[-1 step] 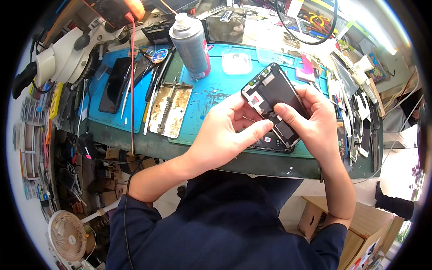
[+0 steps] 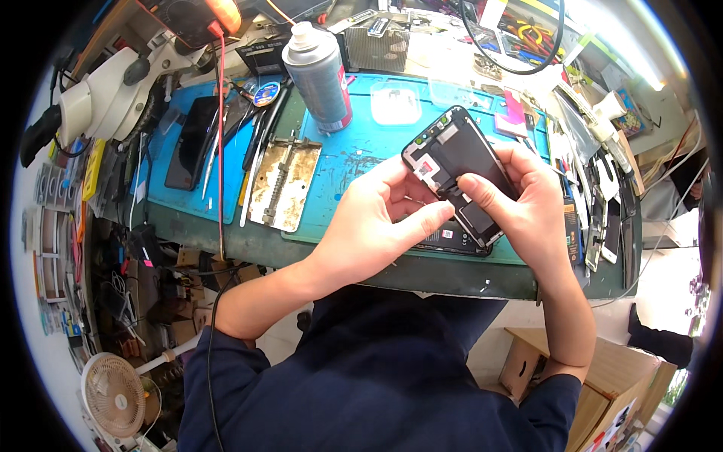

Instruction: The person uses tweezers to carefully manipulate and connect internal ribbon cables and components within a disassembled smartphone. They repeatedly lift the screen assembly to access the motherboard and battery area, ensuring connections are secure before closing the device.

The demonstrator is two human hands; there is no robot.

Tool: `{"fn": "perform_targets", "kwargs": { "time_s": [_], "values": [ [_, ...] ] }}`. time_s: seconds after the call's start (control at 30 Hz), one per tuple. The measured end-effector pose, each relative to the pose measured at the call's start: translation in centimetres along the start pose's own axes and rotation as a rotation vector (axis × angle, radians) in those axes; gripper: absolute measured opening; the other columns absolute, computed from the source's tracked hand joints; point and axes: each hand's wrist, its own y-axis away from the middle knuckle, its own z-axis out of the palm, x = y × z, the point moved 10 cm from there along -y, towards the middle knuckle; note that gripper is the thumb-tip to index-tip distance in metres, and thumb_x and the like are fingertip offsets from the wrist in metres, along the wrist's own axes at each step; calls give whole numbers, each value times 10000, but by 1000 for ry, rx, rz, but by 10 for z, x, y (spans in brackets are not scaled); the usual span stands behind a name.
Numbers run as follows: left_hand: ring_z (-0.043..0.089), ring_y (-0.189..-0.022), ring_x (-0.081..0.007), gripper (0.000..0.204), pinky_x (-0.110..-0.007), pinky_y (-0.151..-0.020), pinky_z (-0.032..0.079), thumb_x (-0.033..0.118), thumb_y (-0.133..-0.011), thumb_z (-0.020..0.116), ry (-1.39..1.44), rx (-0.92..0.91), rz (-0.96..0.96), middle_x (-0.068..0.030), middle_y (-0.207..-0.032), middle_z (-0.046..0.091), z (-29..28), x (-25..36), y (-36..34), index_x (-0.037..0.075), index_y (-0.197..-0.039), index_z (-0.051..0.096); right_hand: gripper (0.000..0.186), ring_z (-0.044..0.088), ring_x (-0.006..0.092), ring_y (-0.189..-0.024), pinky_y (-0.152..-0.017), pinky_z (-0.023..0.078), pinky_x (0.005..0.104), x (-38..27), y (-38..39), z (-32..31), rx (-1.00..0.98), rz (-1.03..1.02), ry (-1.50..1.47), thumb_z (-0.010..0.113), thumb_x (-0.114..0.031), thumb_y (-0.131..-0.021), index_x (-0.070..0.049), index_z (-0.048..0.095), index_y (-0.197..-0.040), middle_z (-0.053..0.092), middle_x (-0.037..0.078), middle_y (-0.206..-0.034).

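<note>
A black phone screen assembly (image 2: 468, 154), its inner side with flex cables and metal plates facing up, is tilted between my two hands above the blue mat (image 2: 343, 162). My right hand (image 2: 527, 200) grips its right edge, thumb pressed on the inner face near the middle. From the left, my left hand (image 2: 380, 215) holds it, fingers curled behind and thumb tip at the lower left edge. Below it, partly hidden by the screen and my hands, lies an opened dark phone body (image 2: 452, 239) on the mat near the bench's front edge.
A spray can (image 2: 318, 83) stands beyond my left hand. Left of it lie a metal clamp fixture (image 2: 282, 184), tweezers and a dark phone (image 2: 192, 143). A clear plastic box (image 2: 395, 103) sits behind the screen. Phone parts (image 2: 606, 203) crowd the right side; a microscope (image 2: 113, 94) rises at left.
The phone screen assembly and my left thumb have shifted very slightly to the left; otherwise nothing visibly differs.
</note>
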Motion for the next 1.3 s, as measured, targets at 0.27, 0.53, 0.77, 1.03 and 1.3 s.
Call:
{"fn": "perform_targets", "kwargs": {
  "time_s": [0.27,0.53,0.77,1.03,1.3],
  "values": [
    [672,-1068,-122,337,-315,-941,578,76,-1002,712,93,19,-75,-70,-1185,686,-5,-10,-1,-25,-1299,590,255,710,122,-743,-686,550,275,-21,9,-1,84,-151,191,869,-152,-856,-10,714,-1000,756,80,-851],
    [684,-1109,-150,292,-332,-999,581,19,-1024,656,65,-22,17,-97,-1219,699,-6,-7,3,-42,-1304,601,264,697,116,-747,-682,545,277,-22,9,-3,83,-119,160,866,-160,-853,-7,714,-1006,742,76,-848],
    [687,-1138,-170,269,-351,-1049,577,-27,-1035,618,-6,-39,36,-108,-1219,701,-4,0,9,-63,-1301,596,274,651,80,-743,-680,532,261,-14,9,-3,13,-28,77,859,-172,-869,-11,718,-1039,713,38,-860],
    [658,-1106,-148,464,-332,-945,568,146,-1017,720,110,-22,-58,-93,-1269,661,1,-8,5,-13,-1411,533,296,725,127,-765,-688,557,284,-28,16,-3,85,-174,268,871,-152,-842,-5,716,-1048,757,82,-870],
    [658,-1086,-131,444,-311,-962,561,24,-985,708,97,16,-13,-79,-1234,659,4,-14,8,-11,-1384,515,263,701,111,-742,-674,540,272,-16,15,-2,19,-65,180,827,-169,-904,5,718,-1068,758,83,-846]
  ]
}}
